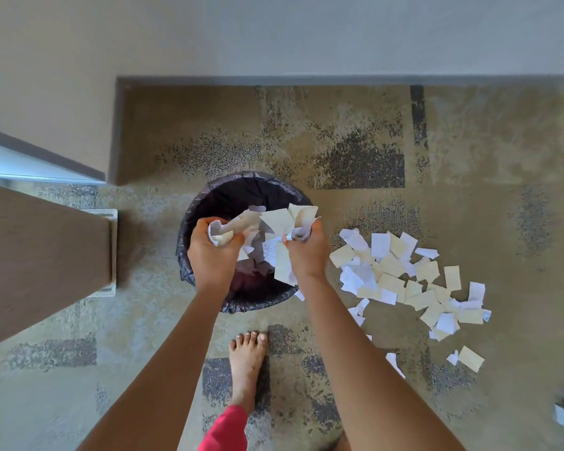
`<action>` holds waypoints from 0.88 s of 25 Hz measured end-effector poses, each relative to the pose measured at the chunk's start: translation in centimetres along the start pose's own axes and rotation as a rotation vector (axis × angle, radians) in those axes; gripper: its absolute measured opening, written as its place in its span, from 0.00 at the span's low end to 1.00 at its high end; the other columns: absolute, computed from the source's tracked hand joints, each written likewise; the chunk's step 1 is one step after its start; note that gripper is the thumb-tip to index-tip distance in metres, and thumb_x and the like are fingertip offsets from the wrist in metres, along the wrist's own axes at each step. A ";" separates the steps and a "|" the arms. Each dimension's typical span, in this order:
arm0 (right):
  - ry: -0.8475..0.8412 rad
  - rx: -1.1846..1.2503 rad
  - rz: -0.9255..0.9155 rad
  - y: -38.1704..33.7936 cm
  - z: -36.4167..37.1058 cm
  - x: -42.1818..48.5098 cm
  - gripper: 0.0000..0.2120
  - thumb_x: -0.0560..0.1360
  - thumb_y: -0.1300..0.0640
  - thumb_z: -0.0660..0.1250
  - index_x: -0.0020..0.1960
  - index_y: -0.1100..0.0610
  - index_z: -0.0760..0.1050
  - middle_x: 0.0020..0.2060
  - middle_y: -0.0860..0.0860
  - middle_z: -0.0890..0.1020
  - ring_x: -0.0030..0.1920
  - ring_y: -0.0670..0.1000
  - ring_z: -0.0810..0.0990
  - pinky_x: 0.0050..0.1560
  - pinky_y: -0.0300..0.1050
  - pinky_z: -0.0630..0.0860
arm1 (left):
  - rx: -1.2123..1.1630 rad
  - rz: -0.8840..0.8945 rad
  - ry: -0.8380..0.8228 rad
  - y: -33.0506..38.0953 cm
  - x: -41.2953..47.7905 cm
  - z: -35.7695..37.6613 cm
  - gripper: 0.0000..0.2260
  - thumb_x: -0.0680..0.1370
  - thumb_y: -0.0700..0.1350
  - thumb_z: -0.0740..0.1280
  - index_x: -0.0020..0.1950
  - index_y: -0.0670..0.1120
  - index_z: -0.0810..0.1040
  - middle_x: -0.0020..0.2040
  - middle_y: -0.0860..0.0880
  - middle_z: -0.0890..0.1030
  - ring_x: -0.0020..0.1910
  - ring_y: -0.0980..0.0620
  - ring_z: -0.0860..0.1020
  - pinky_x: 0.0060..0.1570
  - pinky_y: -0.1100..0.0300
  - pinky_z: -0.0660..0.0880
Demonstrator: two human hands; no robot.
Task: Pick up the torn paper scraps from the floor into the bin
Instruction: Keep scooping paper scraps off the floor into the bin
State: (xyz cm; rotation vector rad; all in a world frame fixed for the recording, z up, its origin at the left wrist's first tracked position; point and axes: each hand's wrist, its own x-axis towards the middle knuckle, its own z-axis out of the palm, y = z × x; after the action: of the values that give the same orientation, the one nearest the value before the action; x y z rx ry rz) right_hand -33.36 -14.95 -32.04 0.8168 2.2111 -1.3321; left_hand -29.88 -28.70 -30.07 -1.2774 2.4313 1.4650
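Seen from above, both bare forearms reach straight forward and down. The left hand point(210, 255) and right hand point(306, 253) are held side by side, a little apart, directly over a round bin point(238, 183) lined with a black bag. Each hand's fingers are curled tightly round part of a shared bunch of torn paper scraps point(275, 221), cream and white, some crumpled, which spills up and down between the hands above the bin's opening. To the right of the bin, a loose pile of scraps point(404, 281) lies scattered on the patterned carpet point(339, 131). A bare foot point(246, 362) stands behind the bin.
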 end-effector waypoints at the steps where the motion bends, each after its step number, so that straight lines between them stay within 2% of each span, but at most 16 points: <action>1: 0.001 -0.039 -0.008 0.1 0.4 0.1 0.21 0.70 0.65 0.72 0.61 0.62 0.69 0.52 0.56 0.80 0.50 0.57 0.79 0.48 0.43 0.73 | 0.013 -0.006 -0.015 -0.4 0.4 -0.1 0.18 0.67 0.50 0.78 0.50 0.49 0.74 0.45 0.53 0.79 0.41 0.57 0.77 0.40 0.61 0.74; 3: -0.017 -0.089 -0.009 -0.1 0.7 -0.1 0.20 0.70 0.64 0.73 0.58 0.59 0.70 0.51 0.56 0.79 0.46 0.55 0.77 0.46 0.44 0.72 | 0.025 -0.003 -0.062 -1.1 1.0 -0.1 0.24 0.64 0.53 0.80 0.53 0.49 0.74 0.49 0.52 0.79 0.46 0.54 0.77 0.43 0.61 0.74; 5: -0.051 -0.107 0.025 -0.5 0.7 -0.4 0.21 0.70 0.62 0.74 0.60 0.57 0.70 0.49 0.51 0.76 0.43 0.50 0.73 0.45 0.41 0.69 | 0.059 0.013 -0.082 -1.4 1.2 0.0 0.28 0.61 0.56 0.80 0.55 0.49 0.73 0.53 0.50 0.78 0.50 0.51 0.78 0.47 0.56 0.75; 9: -0.113 -0.081 0.055 -1.5 0.6 -0.7 0.25 0.69 0.59 0.75 0.63 0.55 0.70 0.51 0.50 0.76 0.48 0.49 0.74 0.49 0.41 0.70 | 0.138 -0.021 -0.141 -1.2 1.1 -0.3 0.34 0.61 0.62 0.78 0.60 0.49 0.72 0.59 0.49 0.76 0.55 0.50 0.75 0.51 0.54 0.74; 11: -0.186 -0.092 0.062 -2.0 0.2 -0.8 0.23 0.71 0.61 0.73 0.63 0.55 0.71 0.49 0.48 0.75 0.49 0.49 0.75 0.50 0.42 0.71 | 0.115 -0.037 -0.192 -0.8 0.7 -0.6 0.35 0.62 0.68 0.74 0.61 0.50 0.72 0.60 0.50 0.75 0.57 0.51 0.75 0.53 0.53 0.74; 13: -0.233 -0.126 0.053 -2.3 -0.3 -0.5 0.19 0.73 0.65 0.70 0.62 0.56 0.72 0.51 0.50 0.77 0.51 0.50 0.75 0.53 0.43 0.73 | 0.049 -0.074 -0.205 -0.2 0.2 -0.5 0.32 0.69 0.71 0.66 0.62 0.50 0.73 0.58 0.51 0.77 0.56 0.51 0.75 0.54 0.54 0.73; 16: -0.253 -0.087 0.041 -2.0 -1.3 0.0 0.16 0.73 0.70 0.65 0.59 0.57 0.75 0.55 0.55 0.81 0.56 0.54 0.79 0.58 0.52 0.77 | 0.036 -0.124 -0.118 -0.6 -0.1 0.2 0.23 0.79 0.65 0.55 0.61 0.49 0.74 0.54 0.49 0.80 0.55 0.48 0.75 0.55 0.52 0.71; 18: -0.276 -0.041 0.039 -1.3 -2.1 0.0 0.15 0.73 0.70 0.65 0.56 0.57 0.76 0.51 0.55 0.82 0.53 0.54 0.81 0.56 0.55 0.79 | 0.106 -0.124 -0.046 -1.0 -0.2 0.8 0.19 0.78 0.62 0.53 0.59 0.52 0.74 0.51 0.49 0.82 0.58 0.44 0.76 0.59 0.44 0.71; 19: -0.293 -0.016 0.031 -0.9 -2.5 0.0 0.14 0.73 0.70 0.65 0.55 0.58 0.77 0.49 0.54 0.83 0.51 0.53 0.81 0.55 0.55 0.79 | 0.134 -0.126 -0.026 -1.2 -0.2 1.3 0.18 0.77 0.60 0.53 0.58 0.53 0.74 0.48 0.53 0.83 0.58 0.44 0.76 0.61 0.41 0.70; 22: -0.309 0.097 0.003 1.1 -4.1 -0.6 0.12 0.73 0.70 0.66 0.50 0.55 0.78 0.43 0.53 0.83 0.47 0.52 0.83 0.50 0.52 0.82 | 0.220 -0.106 0.042 -0.9 -1.5 2.8 0.12 0.79 0.53 0.56 0.58 0.53 0.74 0.45 0.59 0.83 0.61 0.47 0.72 0.67 0.41 0.63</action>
State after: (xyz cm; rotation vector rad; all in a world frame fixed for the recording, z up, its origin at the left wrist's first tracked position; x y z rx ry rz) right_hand -32.41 -11.06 -30.57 0.6002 1.9179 -1.4643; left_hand -29.32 -25.91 -31.69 -1.3761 2.4260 1.1202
